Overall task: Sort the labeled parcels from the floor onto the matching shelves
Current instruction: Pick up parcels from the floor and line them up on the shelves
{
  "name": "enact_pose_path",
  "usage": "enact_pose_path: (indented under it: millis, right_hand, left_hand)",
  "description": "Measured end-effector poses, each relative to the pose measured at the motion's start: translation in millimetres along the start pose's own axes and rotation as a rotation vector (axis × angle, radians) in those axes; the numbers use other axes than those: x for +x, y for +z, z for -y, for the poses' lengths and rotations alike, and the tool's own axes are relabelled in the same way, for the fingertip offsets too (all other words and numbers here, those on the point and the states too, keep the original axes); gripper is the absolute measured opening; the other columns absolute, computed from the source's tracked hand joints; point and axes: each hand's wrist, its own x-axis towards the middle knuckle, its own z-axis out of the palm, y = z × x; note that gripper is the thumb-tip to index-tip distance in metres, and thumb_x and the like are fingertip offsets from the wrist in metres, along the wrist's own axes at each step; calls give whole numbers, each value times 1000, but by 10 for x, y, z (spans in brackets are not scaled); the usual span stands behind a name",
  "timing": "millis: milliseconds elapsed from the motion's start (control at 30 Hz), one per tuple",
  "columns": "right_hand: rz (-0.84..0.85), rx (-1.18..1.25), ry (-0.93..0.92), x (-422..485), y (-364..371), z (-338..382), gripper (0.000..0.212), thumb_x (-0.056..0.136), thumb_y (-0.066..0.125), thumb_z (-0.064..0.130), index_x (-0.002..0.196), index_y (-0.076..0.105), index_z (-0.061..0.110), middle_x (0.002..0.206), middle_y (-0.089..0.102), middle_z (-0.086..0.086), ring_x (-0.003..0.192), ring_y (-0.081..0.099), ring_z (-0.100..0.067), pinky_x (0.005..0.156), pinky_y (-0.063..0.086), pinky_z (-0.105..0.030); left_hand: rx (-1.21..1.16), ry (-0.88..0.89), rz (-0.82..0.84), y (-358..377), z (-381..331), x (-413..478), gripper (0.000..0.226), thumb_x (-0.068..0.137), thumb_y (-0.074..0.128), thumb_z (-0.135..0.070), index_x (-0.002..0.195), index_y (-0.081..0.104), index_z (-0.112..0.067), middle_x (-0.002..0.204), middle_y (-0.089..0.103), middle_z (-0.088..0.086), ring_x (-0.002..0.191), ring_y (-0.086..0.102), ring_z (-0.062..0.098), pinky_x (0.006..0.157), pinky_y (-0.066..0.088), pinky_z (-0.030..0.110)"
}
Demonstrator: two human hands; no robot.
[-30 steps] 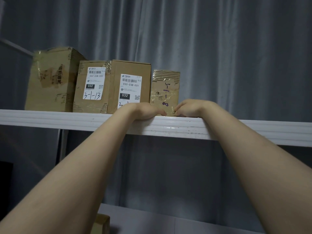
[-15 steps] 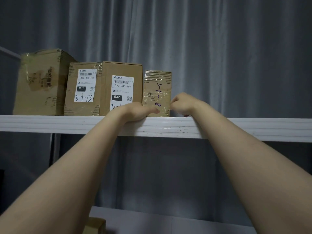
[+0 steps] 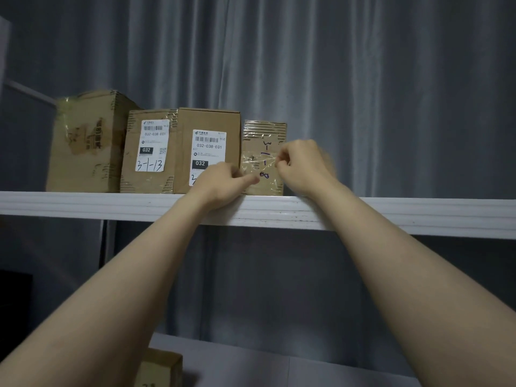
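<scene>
Parcel (image 3: 262,157) marked 3-1-8 stands at the right end of the row on the shelf (image 3: 391,216), left hand (image 3: 220,182) and right hand (image 3: 303,166) curled loosely against its face, grip holding nothing, so nudge it squarely back beside the neighbouring box (image 3: 209,149).

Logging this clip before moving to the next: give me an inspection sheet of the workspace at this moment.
Surface: white shelf, front edge scuffed.
Job's things: four cardboard parcels in a row; taped box far left, 3-1-13 labeled box, 032 labeled box, small taped parcel with handwritten marking at right end.
Clutter: another box on the lower level.
Grippers: left hand and right hand curled at the small parcel's face; grip unclear.
Cables: nothing seen.
Surroundings: grey curtain behind.
</scene>
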Motion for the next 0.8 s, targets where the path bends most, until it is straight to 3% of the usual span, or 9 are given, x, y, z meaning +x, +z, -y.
enact_pose_path:
  millis: [100, 200, 267, 400, 500, 800]
  right_hand:
    - [-38, -150, -204, -70, -16, 80, 21, 85, 50, 16, 90, 70, 17, 96, 71, -9, 90, 62, -37, 67, 42, -34]
    - [-34, -197, -346, -105, -43, 121, 18, 88, 49, 20, 90, 67, 18, 97, 71, -7, 91, 63, -36, 68, 43, -35]
    - [-23, -203, -396, -144, -72, 147, 17, 89, 49, 21, 90, 65, 18, 97, 70, -6, 90, 62, -35, 68, 42, -36]
    - [5, -211, -503, -315, -80, 330, 17, 90, 50, 19, 91, 65, 13, 100, 66, -7, 91, 61, -35, 64, 33, -34]
    - [25, -192, -551, -472, 8, 578, 15, 89, 53, 18, 93, 64, 9, 102, 59, -9, 92, 59, -35, 62, 34, -36]
    - [127, -135, -727, -952, 292, 1747, 18, 82, 59, 15, 95, 63, 4, 114, 54, -14, 92, 56, -35, 62, 29, -35]
  left_hand:
    - [87, 30, 24, -33, -3, -61, 39, 88, 59, -54, 71, 58, -19, 71, 59, -2, 75, 55, 20, 59, 36, 32]
    - [120, 69, 45, -88, 66, -158, 63, 76, 45, -69, 99, 67, -14, 102, 69, 3, 99, 60, 22, 83, 48, 37]
    - [178, 108, 59, -157, 141, -241, 75, 77, 39, -74, 115, 64, -15, 122, 65, 5, 115, 54, 23, 95, 44, 38]
    - [357, 133, 49, -458, 366, -460, 75, 90, 51, -63, 144, 43, -12, 146, 47, 9, 133, 38, 27, 107, 33, 40]
    - [525, 146, 80, -741, 561, -696, 83, 87, 50, -68, 149, 34, -15, 150, 42, 7, 136, 35, 27, 110, 31, 40]
    - [604, 52, 219, -1480, 1163, -1680, 91, 86, 44, -72, 153, 25, -13, 155, 35, 8, 140, 32, 25, 113, 29, 40]
